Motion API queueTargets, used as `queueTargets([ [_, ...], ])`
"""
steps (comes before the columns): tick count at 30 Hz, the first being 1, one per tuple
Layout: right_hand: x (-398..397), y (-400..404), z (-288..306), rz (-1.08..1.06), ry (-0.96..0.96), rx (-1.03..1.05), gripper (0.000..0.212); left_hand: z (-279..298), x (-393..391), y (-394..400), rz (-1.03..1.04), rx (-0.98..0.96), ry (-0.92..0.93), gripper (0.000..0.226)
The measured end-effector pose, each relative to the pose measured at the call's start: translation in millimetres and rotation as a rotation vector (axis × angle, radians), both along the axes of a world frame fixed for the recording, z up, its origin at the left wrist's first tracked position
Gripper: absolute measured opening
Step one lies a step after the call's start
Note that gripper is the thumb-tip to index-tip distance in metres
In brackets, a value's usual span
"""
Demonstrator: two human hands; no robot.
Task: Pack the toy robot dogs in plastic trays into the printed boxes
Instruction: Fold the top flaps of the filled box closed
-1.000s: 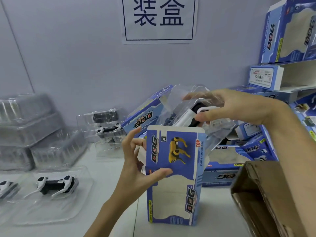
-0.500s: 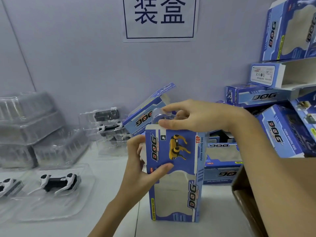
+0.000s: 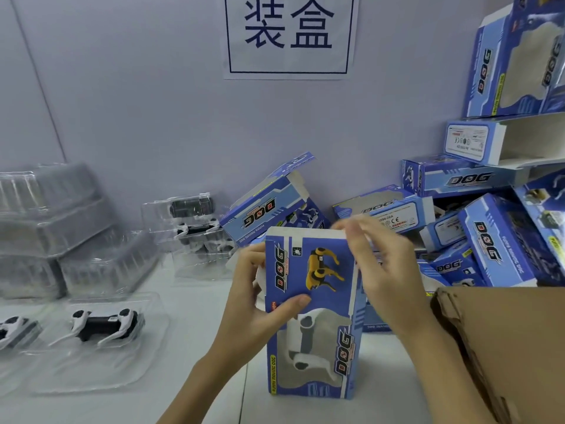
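On the white table (image 3: 189, 307) a blue printed box (image 3: 308, 313) stands up tall. Through its window I can see a white toy robot dog (image 3: 302, 341) inside. The left hand (image 3: 260, 304) grips the box by its left edge, thumb on the front. The right hand (image 3: 382, 270) is at the top right corner, blurry, so I cannot tell if it holds anything. Off to the left, another toy dog (image 3: 101, 324) lies in a clear plastic tray (image 3: 91, 371). More blue boxes (image 3: 489, 240) are piled on the right, near a brown carton (image 3: 504, 347).
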State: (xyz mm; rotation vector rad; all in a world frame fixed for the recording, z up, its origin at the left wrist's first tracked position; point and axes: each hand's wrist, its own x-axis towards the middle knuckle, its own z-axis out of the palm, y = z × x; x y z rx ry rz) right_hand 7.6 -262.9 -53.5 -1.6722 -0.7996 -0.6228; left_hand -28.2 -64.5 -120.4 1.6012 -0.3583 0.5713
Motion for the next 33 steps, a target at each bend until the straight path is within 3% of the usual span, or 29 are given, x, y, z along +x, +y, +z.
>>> queueTargets([
  [4,-9,3,-42,-0.048,0.103,0.086,0.046,3,-2,-2,-0.025,0.054,-0.043,0.061],
  [9,-13,4,-46,0.027,0.127,0.158,0.03,4,-2,-1,0.019,0.106,-0.09,0.064],
  [12,-13,3,-55,0.042,0.173,0.258,0.041,3,-1,-1,0.008,0.123,-0.12,0.057],
  [18,-17,6,-72,-0.269,0.042,0.32,0.048,-2,5,-8,0.384,0.328,-0.339,0.044],
  [20,-21,12,-74,-0.258,0.025,0.308,0.046,-4,3,-9,0.438,0.373,-0.312,0.047],
  [23,-29,22,-76,-0.189,0.014,0.221,0.046,-7,-1,-8,0.393,0.39,-0.305,0.034],
  [25,-34,29,-78,-0.133,0.039,0.18,0.055,-4,-4,-8,0.405,0.361,-0.325,0.036],
  [28,-40,40,-82,-0.043,0.134,0.136,0.087,3,-8,-12,0.359,0.23,-0.322,0.046],
  [31,-38,43,-85,0.015,0.232,0.136,0.117,4,-12,-15,0.207,0.041,-0.281,0.044],
  [33,-34,40,-88,-0.049,0.228,0.112,0.126,4,-12,-14,0.164,-0.023,-0.26,0.032],
])
